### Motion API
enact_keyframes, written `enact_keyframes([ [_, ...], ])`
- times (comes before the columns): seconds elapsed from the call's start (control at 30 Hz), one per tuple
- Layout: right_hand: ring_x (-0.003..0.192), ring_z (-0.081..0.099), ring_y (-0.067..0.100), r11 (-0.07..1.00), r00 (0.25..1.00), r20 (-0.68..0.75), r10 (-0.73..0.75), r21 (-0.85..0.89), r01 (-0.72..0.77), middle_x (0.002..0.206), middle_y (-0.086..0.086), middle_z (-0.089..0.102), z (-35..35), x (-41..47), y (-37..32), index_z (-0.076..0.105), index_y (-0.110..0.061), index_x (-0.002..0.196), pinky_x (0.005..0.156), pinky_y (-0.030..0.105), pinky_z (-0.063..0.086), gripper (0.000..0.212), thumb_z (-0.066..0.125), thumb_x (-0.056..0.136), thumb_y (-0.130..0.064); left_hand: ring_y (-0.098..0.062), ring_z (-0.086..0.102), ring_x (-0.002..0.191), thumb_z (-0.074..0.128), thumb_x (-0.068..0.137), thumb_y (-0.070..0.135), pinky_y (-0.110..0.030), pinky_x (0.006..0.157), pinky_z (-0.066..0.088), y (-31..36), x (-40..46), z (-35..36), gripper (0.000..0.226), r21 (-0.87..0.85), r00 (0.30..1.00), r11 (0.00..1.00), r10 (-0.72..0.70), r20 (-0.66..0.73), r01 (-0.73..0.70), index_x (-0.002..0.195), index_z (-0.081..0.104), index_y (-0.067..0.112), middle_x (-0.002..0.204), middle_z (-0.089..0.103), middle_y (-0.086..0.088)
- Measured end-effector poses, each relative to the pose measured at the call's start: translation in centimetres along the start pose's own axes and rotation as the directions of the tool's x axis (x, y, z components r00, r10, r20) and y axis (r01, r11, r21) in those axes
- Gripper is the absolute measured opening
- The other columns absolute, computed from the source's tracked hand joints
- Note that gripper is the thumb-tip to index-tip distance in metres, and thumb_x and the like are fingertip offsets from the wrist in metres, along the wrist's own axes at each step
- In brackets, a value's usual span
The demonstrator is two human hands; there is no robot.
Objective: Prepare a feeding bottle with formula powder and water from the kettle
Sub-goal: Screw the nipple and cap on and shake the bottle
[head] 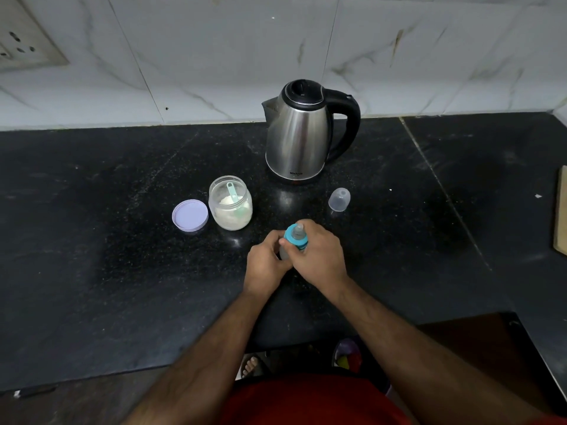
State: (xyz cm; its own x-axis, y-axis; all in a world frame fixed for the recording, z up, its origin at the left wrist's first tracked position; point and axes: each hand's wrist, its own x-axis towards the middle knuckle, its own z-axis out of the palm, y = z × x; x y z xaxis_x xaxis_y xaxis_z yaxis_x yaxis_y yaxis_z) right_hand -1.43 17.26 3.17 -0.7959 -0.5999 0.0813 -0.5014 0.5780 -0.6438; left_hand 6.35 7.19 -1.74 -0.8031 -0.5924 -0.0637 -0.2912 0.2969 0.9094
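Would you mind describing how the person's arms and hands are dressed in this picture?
Both forearms are bare up to where the frame cuts them off, with no sleeves showing. The left hand and right hand wear no gloves, and no rings, watch or bracelets are visible. A red garment covers the body below.

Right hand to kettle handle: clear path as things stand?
Probably yes. The kettle handle faces right with bare counter between, but the right hand grips the bottle's teal collar and must let go first.

A black stone countertop [92, 240] fills mid-frame; white marbled wall tiles [214, 41] above, socket plate [21, 44] upper left.
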Motion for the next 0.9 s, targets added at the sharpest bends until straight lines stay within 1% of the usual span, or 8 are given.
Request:
enact_keyframes([
  [0.2,0.091,0.063,0.005,0.995,0.966,0.256,-0.022,0.099,-0.004,0.097,-0.012,0.067,-2.7,1.0,0.2,0.062,-0.024,0.113,0.083,0.027,0.053,0.039,0.076,0.079,-0.034,0.002,0.067,0.082,0.087,0.071,0.021,-0.017,0.075,0.053,0.6,-0.2,-0.3,0.04,-0.044,1.0,0.999,0.006,0.027,-0.004,0.102,0.063,0.028,0.088,0.072,0.014],
  [0.3,0.07,0.06,0.003,0.983,0.931,0.355,-0.088,0.182,0.023,0.073,-0.012,0.061,-5.0,2.2,1.3,0.061,-0.016,0.127,0.077,0.025,0.052,0.047,0.075,0.081,-0.016,0.002,0.069,0.089,0.09,0.067,0.019,-0.018,0.082,0.054,0.3,0.0,0.0,0.048,-0.079,0.999,0.997,-0.018,0.046,0.021,0.108,0.065,0.022,0.094,0.074,0.012],
  [0.43,0.07,0.059,0.012,0.988,0.992,0.125,0.032,0.143,-0.05,0.069,-0.004,0.059,-6.2,4.6,4.3,0.065,-0.015,0.12,0.083,0.032,0.053,0.038,0.072,0.084,-0.012,0.008,0.065,0.101,0.089,0.068,0.017,-0.015,0.091,0.051,0.5,0.1,0.2,0.056,-0.051,0.999,0.998,-0.029,0.045,0.031,0.116,0.062,0.024,0.105,0.071,0.016],
  [0.53,0.09,0.06,0.015,0.995,0.993,-0.058,0.099,0.001,-0.099,0.096,0.0,0.059,-6.1,6.5,6.6,0.066,-0.015,0.115,0.088,0.035,0.051,0.035,0.075,0.082,-0.023,0.013,0.061,0.102,0.088,0.069,0.017,-0.008,0.089,0.047,0.9,0.0,0.2,0.056,-0.039,0.998,0.999,-0.03,0.053,0.032,0.117,0.06,0.027,0.105,0.068,0.019],
  [0.6,0.104,0.06,0.021,0.987,0.986,-0.066,0.155,-0.024,-0.157,0.118,0.006,0.056,-5.9,7.6,7.6,0.062,-0.017,0.12,0.089,0.035,0.051,0.041,0.075,0.082,-0.026,0.013,0.061,0.101,0.089,0.069,0.017,-0.009,0.09,0.047,1.0,0.0,0.1,0.056,-0.027,0.998,0.999,-0.028,0.051,0.03,0.115,0.059,0.029,0.104,0.067,0.021],
  [0.7,0.118,0.055,0.024,0.973,0.972,-0.058,0.228,-0.022,-0.229,0.131,0.008,0.053,-5.2,9.2,8.9,0.057,-0.016,0.129,0.093,0.037,0.047,0.054,0.078,0.08,-0.028,0.01,0.061,0.104,0.089,0.069,0.017,-0.013,0.094,0.048,1.2,0.0,0.1,0.059,-0.014,0.998,1.0,-0.027,0.052,0.028,0.119,0.059,0.027,0.11,0.068,0.018],
  [0.8,0.12,0.055,0.024,0.959,0.96,-0.002,0.281,0.034,-0.281,0.131,0.007,0.058,-4.6,10.3,9.8,0.054,-0.014,0.133,0.097,0.036,0.045,0.063,0.081,0.077,-0.024,0.006,0.061,0.11,0.089,0.069,0.016,-0.018,0.1,0.047,1.3,-0.1,0.0,0.065,-0.025,0.997,0.999,-0.036,0.067,0.038,0.124,0.057,0.025,0.116,0.066,0.016],
  [0.9,0.108,0.061,0.02,0.954,0.955,0.04,0.294,0.053,-0.295,0.119,0.005,0.065,-4.3,10.7,10.1,0.057,-0.014,0.125,0.085,0.03,0.047,0.05,0.079,0.08,-0.017,0.0,0.06,0.117,0.089,0.068,0.016,-0.024,0.105,0.047,1.2,-0.2,0.0,0.07,-0.035,0.996,0.998,-0.039,0.076,0.042,0.128,0.055,0.025,0.124,0.065,0.012],
])
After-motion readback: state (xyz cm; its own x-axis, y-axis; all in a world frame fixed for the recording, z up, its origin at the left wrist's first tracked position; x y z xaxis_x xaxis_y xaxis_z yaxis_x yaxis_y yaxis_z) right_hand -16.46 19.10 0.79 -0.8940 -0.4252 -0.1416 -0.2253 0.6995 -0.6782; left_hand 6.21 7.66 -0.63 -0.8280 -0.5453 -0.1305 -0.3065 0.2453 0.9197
